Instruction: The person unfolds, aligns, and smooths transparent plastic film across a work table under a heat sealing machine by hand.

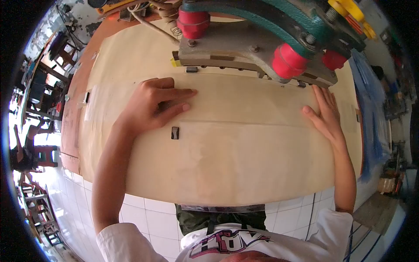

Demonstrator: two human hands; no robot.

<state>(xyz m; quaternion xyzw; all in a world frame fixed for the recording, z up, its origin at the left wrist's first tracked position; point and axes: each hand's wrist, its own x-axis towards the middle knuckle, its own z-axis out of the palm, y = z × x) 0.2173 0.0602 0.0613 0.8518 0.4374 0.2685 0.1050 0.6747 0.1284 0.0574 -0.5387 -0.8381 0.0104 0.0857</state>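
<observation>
A wide pale sheet point(244, 161) covers the table in front of me, with a crease or edge running across it. My left hand point(159, 102) rests on the sheet, index finger and thumb stretched out and apart, the other fingers curled, with nothing held. Farther right, my right hand point(324, 111) lies on the sheet, fingers extended toward the right end of a grey metal machine head point(235, 50); whether the fingertips touch it is unclear. A small dark block point(175, 133) sits on the sheet just below my left hand. Another dark block point(191, 69) lies by the machine's lower edge.
Above the far side of the sheet, green curved arms point(257, 15) with red knobs point(289, 61) overhang. A cable point(150, 25) runs at the back. Blue plastic sheeting point(371, 113) hangs at the right edge. Stools point(43, 155) and benches stand to the left on the tiled floor.
</observation>
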